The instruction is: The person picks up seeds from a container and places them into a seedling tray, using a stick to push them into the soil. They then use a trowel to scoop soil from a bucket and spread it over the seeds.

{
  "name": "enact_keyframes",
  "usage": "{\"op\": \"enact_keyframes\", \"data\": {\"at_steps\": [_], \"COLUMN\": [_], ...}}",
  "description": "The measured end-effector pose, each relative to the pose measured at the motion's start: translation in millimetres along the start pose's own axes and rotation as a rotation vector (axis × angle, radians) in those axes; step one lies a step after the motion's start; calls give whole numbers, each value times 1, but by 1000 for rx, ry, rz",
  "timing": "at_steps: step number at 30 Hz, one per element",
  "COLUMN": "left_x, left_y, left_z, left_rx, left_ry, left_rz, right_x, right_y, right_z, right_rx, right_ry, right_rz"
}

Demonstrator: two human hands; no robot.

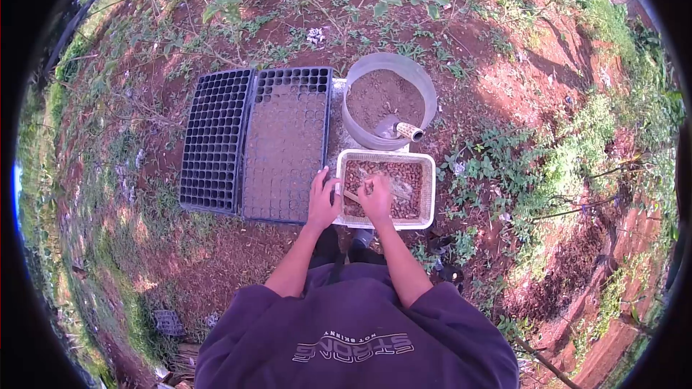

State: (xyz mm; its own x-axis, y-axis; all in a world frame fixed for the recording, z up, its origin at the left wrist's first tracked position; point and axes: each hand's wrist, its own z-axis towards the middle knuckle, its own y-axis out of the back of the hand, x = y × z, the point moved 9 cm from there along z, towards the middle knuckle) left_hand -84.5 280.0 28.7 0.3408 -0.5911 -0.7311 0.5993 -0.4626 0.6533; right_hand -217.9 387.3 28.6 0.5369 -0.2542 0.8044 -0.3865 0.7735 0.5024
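Note:
A white plastic tray [430, 194] holds many small reddish-brown seeds or beans [407, 209], with a pale whitish patch [401, 189] among them. Over the tray's left half, my right hand [376, 200] is closed, fingertips pinched together. A thin light-coloured stick [351, 196] juts from it to the left; its far end is hard to make out. My left hand [324, 202] lies at the tray's left rim, fingers stretched forward and thumb towards the rim. It sits between the tray and a soil-filled black seedling tray [288, 144], and nothing shows in it.
Left of the filled tray lies a black seedling tray with bare cells [210, 140]. Behind the white tray stands a round translucent tub [431, 97] of soil, with a scoop-like piece with a patterned handle [409, 131] in it. Weeds and reddish soil surround everything.

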Motion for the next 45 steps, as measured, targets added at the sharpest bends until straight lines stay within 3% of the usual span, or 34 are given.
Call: {"op": "enact_keyframes", "data": {"at_steps": [7,15,30,45], "left_x": [23,60,166,217], "left_y": [51,94,159,134], "left_z": [-8,3,90,197], "left_rx": [-135,-202,-38,209], "left_ry": [101,142,63,39], "left_rz": [76,87,156,480], "right_x": [40,62,102,94], "right_y": [-12,-58,-168,-238], "right_z": [1,19,71,131], "right_rx": [-41,-25,-36,-16], "right_ry": [140,121,11,-79], "right_rz": [32,57,-15,-103]}}
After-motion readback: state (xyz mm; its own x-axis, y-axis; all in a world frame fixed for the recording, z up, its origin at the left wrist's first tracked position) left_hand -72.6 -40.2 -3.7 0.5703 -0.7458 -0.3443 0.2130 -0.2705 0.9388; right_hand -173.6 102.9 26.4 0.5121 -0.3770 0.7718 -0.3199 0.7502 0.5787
